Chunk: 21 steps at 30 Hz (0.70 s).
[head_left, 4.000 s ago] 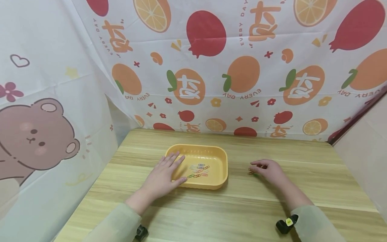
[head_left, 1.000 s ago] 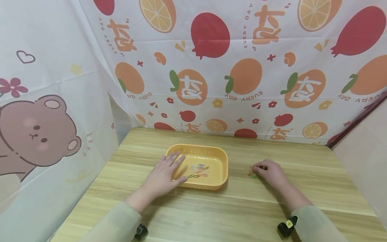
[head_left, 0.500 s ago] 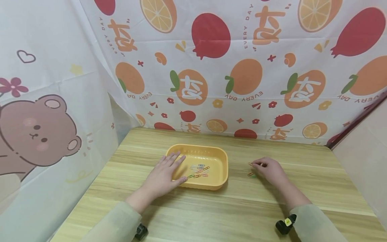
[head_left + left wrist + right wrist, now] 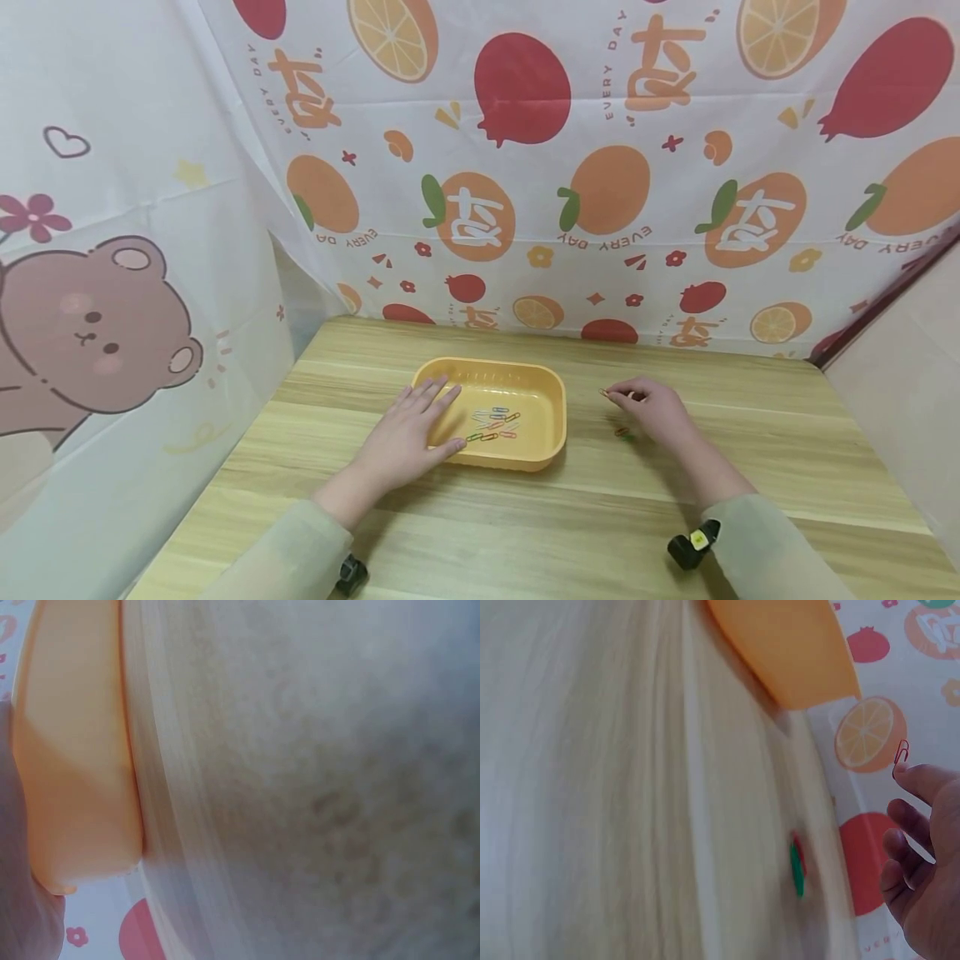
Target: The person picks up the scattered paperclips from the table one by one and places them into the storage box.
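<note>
My left hand (image 4: 401,437) rests over the left side of a yellow plastic tray (image 4: 510,462), fingers spread across its rim. Several coloured paper clips (image 4: 489,437) lie on the tray's floor. To the right of the tray, my right hand (image 4: 656,410) pinches a red paper clip (image 4: 902,752) between thumb and index finger, raised off the table. Below that hand, a red paper clip (image 4: 621,432) and a green paper clip (image 4: 797,874) lie side by side on the table. The left wrist view shows the tray's outer wall (image 4: 75,750) with part of my hand against it.
The wood-grain table (image 4: 480,533) meets a fruit-print cloth (image 4: 525,208) at its back edge. A bear-print cloth (image 4: 90,333) hangs along the left. Black wrist cameras sit at both sleeves.
My right hand has picked a paper clip out of the small group on the table and lifted it up and left towards the tray. The left hand and tray stay put.
</note>
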Each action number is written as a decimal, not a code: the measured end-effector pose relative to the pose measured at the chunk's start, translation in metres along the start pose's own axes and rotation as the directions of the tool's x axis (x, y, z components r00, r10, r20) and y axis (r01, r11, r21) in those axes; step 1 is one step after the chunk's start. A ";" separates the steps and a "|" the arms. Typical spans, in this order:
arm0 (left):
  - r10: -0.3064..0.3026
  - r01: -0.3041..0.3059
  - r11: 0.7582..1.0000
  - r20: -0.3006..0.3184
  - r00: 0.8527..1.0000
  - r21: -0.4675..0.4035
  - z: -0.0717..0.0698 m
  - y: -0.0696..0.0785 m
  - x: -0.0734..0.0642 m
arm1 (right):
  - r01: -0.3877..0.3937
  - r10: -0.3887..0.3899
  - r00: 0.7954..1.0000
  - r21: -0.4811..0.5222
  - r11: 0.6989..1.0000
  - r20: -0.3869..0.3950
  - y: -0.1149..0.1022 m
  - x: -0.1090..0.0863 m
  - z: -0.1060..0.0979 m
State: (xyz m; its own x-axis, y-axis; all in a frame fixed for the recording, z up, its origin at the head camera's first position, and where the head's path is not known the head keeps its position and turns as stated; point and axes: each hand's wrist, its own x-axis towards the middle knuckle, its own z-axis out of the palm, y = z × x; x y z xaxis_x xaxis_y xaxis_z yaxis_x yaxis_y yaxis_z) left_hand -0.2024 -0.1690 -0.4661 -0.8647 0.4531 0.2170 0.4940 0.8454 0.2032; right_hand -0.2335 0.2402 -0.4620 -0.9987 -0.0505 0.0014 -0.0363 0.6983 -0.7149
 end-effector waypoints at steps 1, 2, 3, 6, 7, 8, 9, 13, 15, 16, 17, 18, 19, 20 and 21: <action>0.000 0.000 1.000 -0.001 1.000 -0.002 0.000 0.000 0.000 | -0.003 0.003 1.000 0.008 1.000 -0.003 -0.003 0.001 0.001; 0.000 0.000 1.000 -0.001 1.000 0.000 -0.001 0.000 0.000 | 0.001 -0.001 1.000 0.020 1.000 -0.005 -0.006 0.002 0.002; 0.001 -0.001 1.000 -0.002 1.000 0.000 -0.001 0.000 0.000 | 0.009 -0.009 1.000 0.023 1.000 -0.008 -0.009 0.003 0.003; -0.001 0.001 1.000 0.000 1.000 0.006 -0.001 -0.001 0.000 | 0.038 -0.037 0.999 0.047 0.998 -0.018 -0.018 0.006 0.006; -0.001 0.001 1.000 0.002 1.000 0.005 -0.001 -0.001 0.000 | 0.048 -0.048 0.999 0.056 0.997 -0.017 -0.021 0.006 0.007; -0.003 0.003 1.000 0.007 1.000 0.007 -0.001 -0.001 0.001 | 0.058 -0.057 0.998 0.063 0.996 -0.020 -0.024 0.007 0.008; -0.005 0.005 1.000 0.011 1.000 0.004 -0.001 -0.001 0.001 | 0.064 -0.062 0.998 0.070 0.995 -0.022 -0.028 0.007 0.009; -0.011 0.011 1.000 0.020 1.000 -0.002 -0.002 0.000 0.000 | 0.078 -0.076 0.997 0.099 0.992 -0.025 -0.040 0.009 0.015; -0.009 0.009 1.000 0.013 1.000 -0.002 -0.002 0.000 0.000 | 0.091 -0.089 0.996 0.115 0.989 -0.029 -0.047 0.012 0.019; -0.005 0.005 1.000 0.006 1.000 -0.002 -0.002 0.000 0.000 | 0.099 -0.096 0.995 0.120 0.988 -0.028 -0.050 0.012 0.021; 0.000 0.000 1.000 -0.001 1.000 -0.003 -0.003 0.000 0.000 | 0.105 -0.103 0.994 0.127 0.986 -0.028 -0.054 0.013 0.024; 0.003 -0.003 1.000 -0.005 1.000 -0.002 -0.002 0.000 0.000 | 0.111 -0.108 0.994 0.134 0.985 -0.027 -0.058 0.014 0.026; 0.005 -0.005 1.000 -0.008 1.000 -0.002 -0.002 0.000 0.000 | 0.112 -0.109 0.994 0.141 0.984 -0.025 -0.062 0.015 0.029; 0.005 -0.005 1.000 -0.008 1.000 -0.004 -0.003 0.000 0.000 | 0.117 -0.116 0.993 0.144 0.983 -0.018 -0.066 0.016 0.031; 0.007 -0.007 1.000 -0.009 1.000 -0.003 -0.002 0.000 0.000 | 0.118 -0.118 0.993 0.149 0.982 -0.010 -0.070 0.016 0.034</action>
State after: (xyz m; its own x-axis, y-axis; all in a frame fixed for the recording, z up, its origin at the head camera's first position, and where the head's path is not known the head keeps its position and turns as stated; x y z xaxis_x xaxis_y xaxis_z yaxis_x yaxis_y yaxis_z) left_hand -0.2024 -0.1697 -0.4637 -0.8603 0.4563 0.2272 0.5003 0.8413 0.2047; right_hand -0.2459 0.1660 -0.4361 -0.9878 -0.1248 0.0927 -0.1481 0.5732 -0.8059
